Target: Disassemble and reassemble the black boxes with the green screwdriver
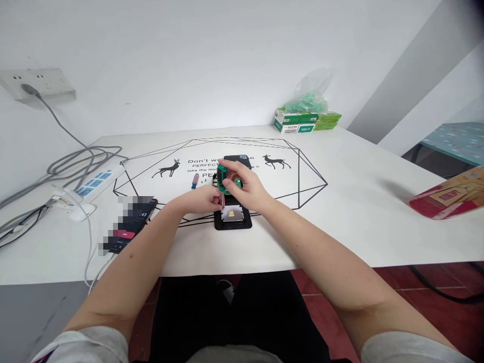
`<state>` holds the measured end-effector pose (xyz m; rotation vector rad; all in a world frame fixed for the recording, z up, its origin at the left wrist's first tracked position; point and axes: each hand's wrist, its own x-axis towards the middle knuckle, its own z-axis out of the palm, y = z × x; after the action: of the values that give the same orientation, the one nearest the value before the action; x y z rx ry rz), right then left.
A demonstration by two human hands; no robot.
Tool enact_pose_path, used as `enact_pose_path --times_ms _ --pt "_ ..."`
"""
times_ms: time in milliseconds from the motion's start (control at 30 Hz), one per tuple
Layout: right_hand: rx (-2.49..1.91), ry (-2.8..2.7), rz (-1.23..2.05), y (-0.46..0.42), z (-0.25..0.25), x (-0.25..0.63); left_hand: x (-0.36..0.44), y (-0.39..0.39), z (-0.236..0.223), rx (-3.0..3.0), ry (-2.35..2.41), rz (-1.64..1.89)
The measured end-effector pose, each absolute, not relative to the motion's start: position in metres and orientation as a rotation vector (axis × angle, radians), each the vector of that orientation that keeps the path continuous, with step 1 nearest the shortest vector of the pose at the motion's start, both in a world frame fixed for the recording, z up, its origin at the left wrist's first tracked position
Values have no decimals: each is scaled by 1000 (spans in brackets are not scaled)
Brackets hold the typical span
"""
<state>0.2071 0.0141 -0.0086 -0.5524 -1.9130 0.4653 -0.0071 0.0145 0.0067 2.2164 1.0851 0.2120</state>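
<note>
My right hand [245, 185] is closed around a small green-and-black part [222, 176], held just above an opened black device. Beside it, the fingertips of my left hand [206, 199] are pinched together at a thin pale piece, too small to name. Below my fingers lies the black housing [233, 225] with a silvery plate [231, 216] bearing a yellowish square. A green circuit board [237, 183] shows partly under my right hand. Behind it is a flat black piece [231, 159], partly hidden by my fingers.
A screwdriver [195, 181] and several tiny dark bits, perhaps screws [204, 180], lie left of the device. Further left are a phone [138, 222], a power strip [100, 182] and loose cables [91, 151]. Green-and-white boxes [297, 121] stand at the back; a red-and-tan package [449, 194] is at right.
</note>
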Motion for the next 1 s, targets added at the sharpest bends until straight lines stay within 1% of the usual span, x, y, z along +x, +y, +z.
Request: enact_pose_path --times_ms 100,333,467,533,667,767,1000 --pt "-564 -1914 420 14 -7 208 -7 14 7 2237 1087 203" --pt "-506 -1899 475 15 -7 212 -7 12 11 2250 1094 185" --pt "-514 -1887 436 16 -4 213 -10 14 12 2262 1096 250" --pt "-510 -1870 498 15 -3 213 -12 17 11 2262 1083 331" --pt "-516 -1793 778 13 -4 211 -18 25 8 2334 1056 464" --pt "-538 -1742 850 14 -8 209 -23 28 7 2407 1144 421" --pt "-526 -1776 754 12 -7 209 -30 33 2 2485 1260 169"
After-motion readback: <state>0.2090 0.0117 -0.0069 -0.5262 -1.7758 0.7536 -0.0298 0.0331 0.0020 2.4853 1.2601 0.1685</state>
